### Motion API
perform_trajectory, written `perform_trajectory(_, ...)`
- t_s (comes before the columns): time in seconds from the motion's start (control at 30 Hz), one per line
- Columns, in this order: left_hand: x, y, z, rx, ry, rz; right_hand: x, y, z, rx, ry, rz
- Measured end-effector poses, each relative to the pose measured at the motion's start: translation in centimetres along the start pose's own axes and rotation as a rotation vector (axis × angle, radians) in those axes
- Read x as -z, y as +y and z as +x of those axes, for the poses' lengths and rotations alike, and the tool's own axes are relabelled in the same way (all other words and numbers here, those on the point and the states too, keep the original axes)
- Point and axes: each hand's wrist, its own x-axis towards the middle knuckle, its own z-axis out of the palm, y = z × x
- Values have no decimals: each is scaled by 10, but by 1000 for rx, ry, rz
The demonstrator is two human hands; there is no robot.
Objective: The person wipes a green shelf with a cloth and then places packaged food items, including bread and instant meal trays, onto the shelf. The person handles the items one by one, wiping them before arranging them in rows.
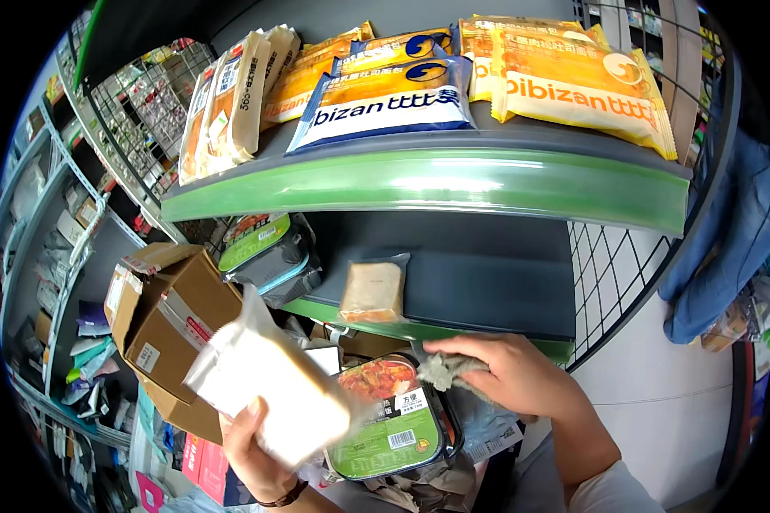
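Observation:
My left hand point(253, 449) grips a clear-wrapped pack of pale sliced bread point(289, 391), lifted in front of the lower shelf and blurred at its right end. A crumpled grey cloth point(452, 372) is held in my right hand point(520, 372), close to the front edge of the lower shelf point(487, 276). On that shelf lies another wrapped bread pack point(373, 290), near the front lip. Between and below my hands sits a boxed ready meal point(385, 442) with a green label and a food picture.
Yellow bread packs point(571, 83), blue-and-white packs point(385, 96) and cream-wrapped packs point(224, 109) stand on the upper shelf. More ready-meal trays point(263, 250) occupy the lower shelf's left end. An open cardboard box point(173, 320) is at left. A person's jeans-clad legs point(718, 243) show beyond the wire side panel point(616, 276).

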Motion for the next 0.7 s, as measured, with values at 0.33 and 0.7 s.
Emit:
perform_trajectory(0.33, -57, -24, -17, -987, -162, 1502, -29, -19, -6, -260, -108, 994)
perform_trajectory(0.7, -25, -23, 6, -530, -97, 865, -31, -36, 0, -300, 222, 825)
